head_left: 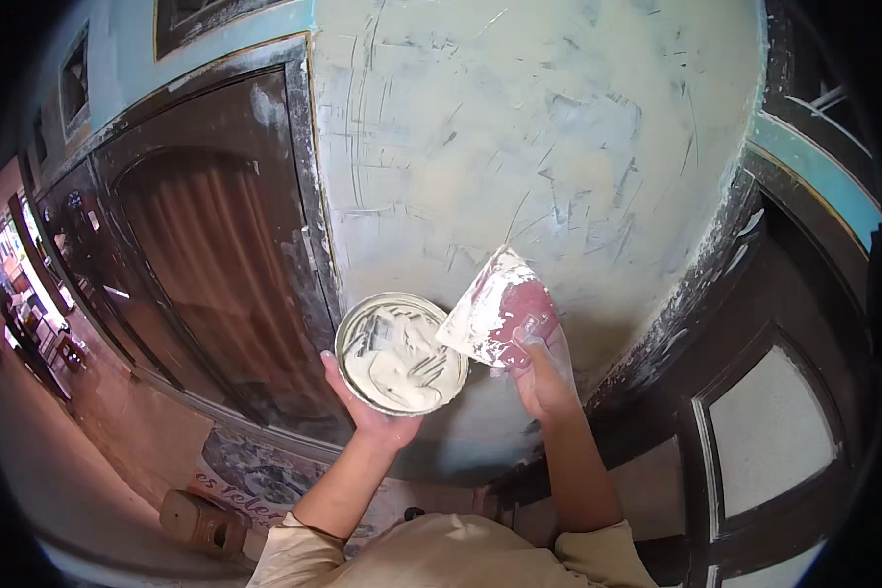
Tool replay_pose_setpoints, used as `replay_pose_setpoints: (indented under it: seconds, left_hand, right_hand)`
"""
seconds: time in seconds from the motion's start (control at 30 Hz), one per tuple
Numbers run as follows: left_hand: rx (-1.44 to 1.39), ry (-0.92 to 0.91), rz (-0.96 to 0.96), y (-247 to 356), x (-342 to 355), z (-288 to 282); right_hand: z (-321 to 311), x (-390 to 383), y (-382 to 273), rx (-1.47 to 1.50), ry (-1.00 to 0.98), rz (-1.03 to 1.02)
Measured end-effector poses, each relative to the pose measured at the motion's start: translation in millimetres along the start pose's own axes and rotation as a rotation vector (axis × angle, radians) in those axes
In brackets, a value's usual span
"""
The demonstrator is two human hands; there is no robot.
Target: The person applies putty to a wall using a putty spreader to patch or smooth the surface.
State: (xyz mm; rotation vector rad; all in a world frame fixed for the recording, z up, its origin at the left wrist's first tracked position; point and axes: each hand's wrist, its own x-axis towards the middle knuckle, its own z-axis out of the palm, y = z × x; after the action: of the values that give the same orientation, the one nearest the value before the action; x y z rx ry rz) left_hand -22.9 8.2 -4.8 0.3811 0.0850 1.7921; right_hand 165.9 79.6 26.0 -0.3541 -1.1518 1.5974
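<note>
My left hand [377, 416] supports a round bowl [341, 361] from below, its fingers wrapped under the rim. Cream-white putty [402, 367] fills the bowl, scored with ridges and with a greyish patch at the upper left. In my right hand [544, 377] is a flat red putty scraper [527, 312], its broad edge smeared with white putty. The thumb presses on the scraper's face. One corner of the scraper is close to the bowl's right rim; I cannot tell whether they touch. Before me stands a wall [529, 127] coated with patchy cream and grey putty, marked by streaks.
A dark wooden door with a brown curtain [206, 265] stands to the left. Another dark door with pale panels [769, 431] is at the right. A brown plastic stool [201, 522] and a printed sheet [274, 470] are on the floor at the lower left.
</note>
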Motion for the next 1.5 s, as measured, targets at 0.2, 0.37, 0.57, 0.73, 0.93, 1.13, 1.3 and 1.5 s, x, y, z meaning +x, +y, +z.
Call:
replay_pose_setpoints:
  seconds: [0.2,0.37,0.57,0.73,0.93,1.13,1.3,1.5]
  left_hand:
    - [-0.016,-0.015,-0.040,-5.8,-1.6,24.2]
    - [-0.006,-0.078,-0.003,-10.6,-3.8,58.6]
    - [-0.043,-0.141,-0.046,-13.8,5.0,79.8]
    - [-0.027,-0.156,-0.019,-13.3,19.7,78.8]
    - [-0.169,-0.118,-0.013,-9.5,34.7,99.0]
    - [-0.035,-0.173,0.057,4.2,66.8,111.8]
    - [0.003,-0.216,0.120,20.1,81.9,146.5]
    - [0.067,-0.332,0.128,35.9,103.7,188.8]
  right_hand:
    - [-9.6,7.9,-27.6,-0.311,0.034,-0.282]
    - [8.9,8.2,-101.0,-1.098,-0.102,-0.511]
    - [36.0,20.6,-170.2,-1.761,-0.454,-1.204]
    - [33.3,42.0,-201.9,-2.040,-0.426,-1.517]
    - [40.6,90.4,-280.6,-2.160,-0.234,-1.678]
    - [73.5,145.5,-404.5,-2.271,0.208,-1.737]
    - [113.5,207.5,-522.8,-2.217,0.470,-1.884]
    - [136.7,273.6,-601.9,-2.185,0.722,-1.628]
